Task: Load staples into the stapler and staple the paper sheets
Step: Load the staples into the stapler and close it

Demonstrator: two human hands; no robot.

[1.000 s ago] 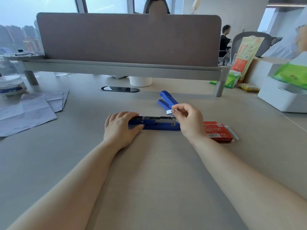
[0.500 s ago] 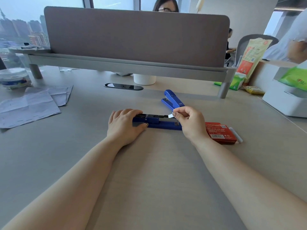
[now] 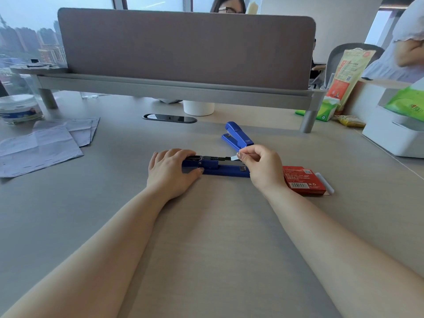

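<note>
A blue stapler (image 3: 223, 167) lies opened flat on the desk, its black magazine rail facing up. My left hand (image 3: 171, 172) presses down on its left end, fingers wrapped over it. Between thumb and forefinger my right hand (image 3: 261, 167) pinches a short silver strip of staples (image 3: 234, 158), whose tip sits over the right end of the rail. A red staple box (image 3: 302, 180) lies just right of my right wrist, a white inner tray sticking out of it. Paper sheets (image 3: 39, 145) lie at the far left of the desk.
A second blue stapler (image 3: 238, 136) rests behind my right hand. A grey divider panel (image 3: 183, 47) on a metal shelf crosses the back. A white cup (image 3: 198, 107), a cable slot (image 3: 169, 118), a tub (image 3: 19, 107) at left and a white box (image 3: 394, 134) at right stand around.
My right hand has lowered the staple strip slightly toward the rail. The camera has tilted up a little. My left hand stays on the stapler.
</note>
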